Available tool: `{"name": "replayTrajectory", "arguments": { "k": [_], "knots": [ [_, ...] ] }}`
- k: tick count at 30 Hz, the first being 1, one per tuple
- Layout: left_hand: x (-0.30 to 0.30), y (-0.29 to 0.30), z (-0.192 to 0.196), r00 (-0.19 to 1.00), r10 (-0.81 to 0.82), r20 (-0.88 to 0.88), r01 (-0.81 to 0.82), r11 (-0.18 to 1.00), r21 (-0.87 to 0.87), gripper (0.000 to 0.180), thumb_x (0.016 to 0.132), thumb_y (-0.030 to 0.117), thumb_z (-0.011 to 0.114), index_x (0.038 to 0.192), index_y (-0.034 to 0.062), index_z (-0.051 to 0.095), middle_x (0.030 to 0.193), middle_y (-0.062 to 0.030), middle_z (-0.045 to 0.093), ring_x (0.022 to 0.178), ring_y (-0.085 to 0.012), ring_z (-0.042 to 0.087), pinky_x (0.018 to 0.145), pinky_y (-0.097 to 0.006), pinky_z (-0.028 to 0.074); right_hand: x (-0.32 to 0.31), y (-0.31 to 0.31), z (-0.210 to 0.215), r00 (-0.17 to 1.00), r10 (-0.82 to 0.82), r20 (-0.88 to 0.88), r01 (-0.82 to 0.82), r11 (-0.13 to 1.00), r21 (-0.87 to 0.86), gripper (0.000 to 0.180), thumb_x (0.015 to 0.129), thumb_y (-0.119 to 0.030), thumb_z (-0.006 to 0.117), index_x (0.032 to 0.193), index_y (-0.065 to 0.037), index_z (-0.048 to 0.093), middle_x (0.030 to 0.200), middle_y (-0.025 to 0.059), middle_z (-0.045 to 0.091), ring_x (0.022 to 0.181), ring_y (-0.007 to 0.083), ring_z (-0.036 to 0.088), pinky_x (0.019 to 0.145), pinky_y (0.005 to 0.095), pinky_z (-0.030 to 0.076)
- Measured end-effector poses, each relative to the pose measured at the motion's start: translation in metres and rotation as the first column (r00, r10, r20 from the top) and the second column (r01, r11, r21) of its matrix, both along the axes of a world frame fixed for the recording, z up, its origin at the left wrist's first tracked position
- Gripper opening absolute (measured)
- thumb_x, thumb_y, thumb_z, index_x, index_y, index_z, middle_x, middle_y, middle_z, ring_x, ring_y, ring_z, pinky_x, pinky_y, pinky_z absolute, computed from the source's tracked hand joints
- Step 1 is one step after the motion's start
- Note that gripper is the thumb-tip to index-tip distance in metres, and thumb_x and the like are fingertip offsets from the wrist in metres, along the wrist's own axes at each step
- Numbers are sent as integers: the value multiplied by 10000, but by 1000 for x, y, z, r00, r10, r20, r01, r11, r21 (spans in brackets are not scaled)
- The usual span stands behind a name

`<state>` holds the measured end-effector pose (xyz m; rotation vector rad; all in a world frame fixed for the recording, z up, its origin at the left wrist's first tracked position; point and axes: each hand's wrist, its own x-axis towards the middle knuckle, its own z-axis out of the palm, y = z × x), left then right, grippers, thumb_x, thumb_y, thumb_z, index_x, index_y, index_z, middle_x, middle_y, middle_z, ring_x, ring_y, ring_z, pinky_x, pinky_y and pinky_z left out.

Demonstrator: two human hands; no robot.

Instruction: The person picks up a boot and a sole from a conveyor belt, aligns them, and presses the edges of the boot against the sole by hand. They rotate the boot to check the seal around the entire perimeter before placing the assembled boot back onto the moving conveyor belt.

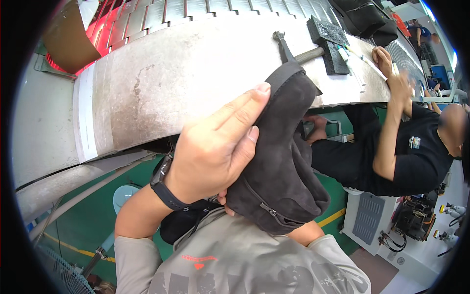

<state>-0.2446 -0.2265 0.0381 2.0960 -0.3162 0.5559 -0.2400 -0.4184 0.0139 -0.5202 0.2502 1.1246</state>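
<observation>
A soft black suede boot (281, 147) with a short metal zipper (268, 209) near its lower end is held in front of my chest, over the bench's near edge. My left hand (218, 130) grips its upper left edge, fingers along the dark band and thumb pressed on the suede. The boot hides most of my right hand; fingertips (226, 203) at its lower left edge appear to belong to it, and my right forearm (304, 233) runs in behind the boot. Just past the boot's upper end, a hammer (282, 45) lies on the bench.
Black blocks (328, 33) and pens (344, 56) lie on the pale bench (186, 63), behind which runs a slatted metal conveyor (196, 9). At the right sits a co-worker (387, 161) in black, hands over the bench. A black bag-like item (361, 17) rests at the far right.
</observation>
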Motion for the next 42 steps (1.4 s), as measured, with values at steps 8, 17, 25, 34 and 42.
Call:
{"name": "replayTrajectory", "arguments": {
  "k": [8,17,25,34,42],
  "knots": [
    [-5,-4,-6,995,-53,-88,36,982,-183,557,944,-31,703,1491,-33,604,1399,-240,702,1219,-294,742,984,-369,611,-5,-11,-19,999,41,2,-40,990,138,574,1091,-469,492,1233,75,605,1027,273,686,899,417,705,664,464,608],
    [-16,-7,-13,989,-21,-149,-31,940,-339,524,880,-87,791,1392,-35,692,1187,-196,789,1002,-198,790,866,-311,655,-4,-19,-30,997,74,4,-73,967,245,431,1101,-338,585,1173,80,662,1094,257,694,986,401,703,722,437,616],
    [-22,-11,-12,987,-11,-161,-39,951,-305,525,886,-83,787,1400,-39,687,1217,-206,786,1032,-215,794,852,-302,638,6,-22,-25,991,85,108,-83,996,-19,441,1073,-359,616,1181,66,663,1157,273,685,1070,456,668,777,513,593],
    [-19,-25,-16,997,39,60,-27,983,-184,620,894,-100,757,1489,-19,605,1394,-232,696,1186,-370,743,961,-373,632,35,-29,-21,925,-3,379,87,975,-206,465,1082,-344,615,1278,78,617,1228,294,662,1140,478,641,877,527,561],
    [-16,0,6,933,-332,136,359,847,-392,1001,973,328,811,1656,-113,226,1698,-281,357,1572,-327,397,1267,-411,308,33,-2,2,651,-214,729,523,822,-226,502,1090,-330,615,1364,89,575,1291,313,641,1201,498,618,965,540,533]
  ]
}}
